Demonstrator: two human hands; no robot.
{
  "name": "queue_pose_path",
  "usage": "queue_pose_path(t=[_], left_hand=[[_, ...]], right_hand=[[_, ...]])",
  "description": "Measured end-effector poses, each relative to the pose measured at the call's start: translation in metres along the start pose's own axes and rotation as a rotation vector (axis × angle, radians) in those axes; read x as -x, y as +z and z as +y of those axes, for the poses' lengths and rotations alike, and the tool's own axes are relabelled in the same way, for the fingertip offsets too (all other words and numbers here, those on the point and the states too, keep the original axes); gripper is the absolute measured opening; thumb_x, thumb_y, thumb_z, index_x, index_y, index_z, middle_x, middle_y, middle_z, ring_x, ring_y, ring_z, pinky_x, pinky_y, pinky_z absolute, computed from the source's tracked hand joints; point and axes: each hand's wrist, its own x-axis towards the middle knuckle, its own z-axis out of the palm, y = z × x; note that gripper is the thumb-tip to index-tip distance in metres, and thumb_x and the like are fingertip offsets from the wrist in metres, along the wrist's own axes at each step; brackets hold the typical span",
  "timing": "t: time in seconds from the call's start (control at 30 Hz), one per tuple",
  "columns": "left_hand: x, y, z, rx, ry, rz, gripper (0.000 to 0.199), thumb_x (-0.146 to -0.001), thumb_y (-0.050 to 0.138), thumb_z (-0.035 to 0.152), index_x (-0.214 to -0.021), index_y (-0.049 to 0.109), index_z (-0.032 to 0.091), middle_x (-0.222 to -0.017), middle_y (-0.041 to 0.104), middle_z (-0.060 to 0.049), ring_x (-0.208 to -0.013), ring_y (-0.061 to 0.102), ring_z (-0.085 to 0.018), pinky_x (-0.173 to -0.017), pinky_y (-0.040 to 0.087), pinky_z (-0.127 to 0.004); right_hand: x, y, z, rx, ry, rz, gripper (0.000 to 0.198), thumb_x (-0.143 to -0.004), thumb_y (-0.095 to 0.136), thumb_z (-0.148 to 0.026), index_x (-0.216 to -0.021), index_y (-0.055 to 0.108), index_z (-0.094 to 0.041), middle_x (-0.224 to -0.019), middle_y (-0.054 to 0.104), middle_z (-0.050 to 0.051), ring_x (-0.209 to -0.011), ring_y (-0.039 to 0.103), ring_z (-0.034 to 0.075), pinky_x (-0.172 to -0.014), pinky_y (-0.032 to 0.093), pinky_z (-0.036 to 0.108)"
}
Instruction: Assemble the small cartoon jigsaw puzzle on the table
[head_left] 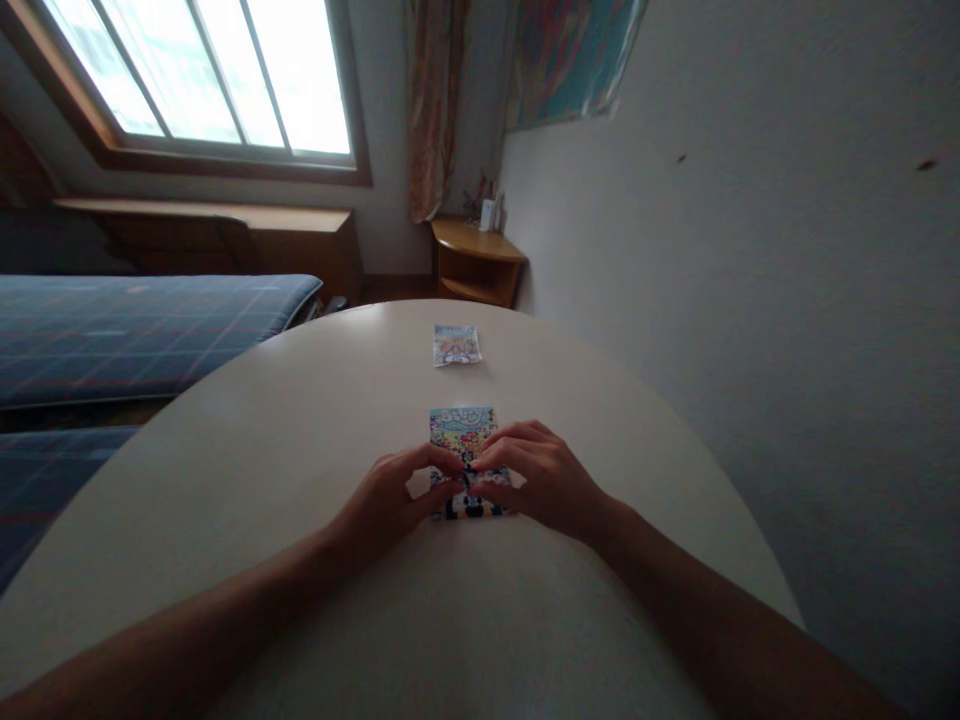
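A colourful printed booklet or card (457, 422) with a light-blue top band and large lettering lies on the white table, straight ahead of me. Above its middle, my left hand (394, 490) comes in from the left with thumb and forefinger pinched. My right hand (544, 475) meets it from the right, its thumb and fingertips also drawn together. The fingertips of both hands almost touch. A small dark spot shows between them, but whether it is a held piece or part of the print, I cannot tell. The hands cover the booklet's centre and part of its right side.
Farther back on the round white table (315, 400) lies a small crinkled printed packet (456, 345). Beyond the table are a plaid-covered bed (150, 330) on the left, a wooden corner shelf (480, 240) and a desk (300, 220) under the window. A white wall (712, 300) runs along the right.
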Motion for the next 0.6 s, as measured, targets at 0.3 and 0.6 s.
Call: queue_pose_path(t=[0.3, 0.6], left_hand=[[0.0002, 0.0001, 0.0019, -0.033, 0.013, 0.021, 0.010, -0.087, 0.066, 0.030, -0.090, 0.067, 0.020, -0.086, 0.074, -0.001, -0.076, 0.070, -0.016, -0.076, 0.057, -0.028], [0.0005, -0.0014, 0.0023, -0.040, 0.024, 0.005, 0.005, -0.085, 0.066, 0.023, -0.089, 0.066, 0.020, -0.086, 0.073, -0.001, -0.077, 0.069, -0.016, -0.073, 0.055, -0.027]], right_hand=[[-0.0002, -0.0001, 0.0001, 0.006, 0.006, -0.029, 0.021, -0.086, 0.069, -0.042, -0.092, 0.065, -0.022, -0.091, 0.074, 0.003, -0.095, 0.067, 0.018, -0.086, 0.046, 0.033], [-0.0007, -0.0010, -0.0031, 0.010, -0.006, -0.032, 0.031, -0.083, 0.071, -0.042, -0.105, 0.063, -0.022, -0.099, 0.074, 0.004, -0.097, 0.067, 0.019, -0.087, 0.047, 0.034]])
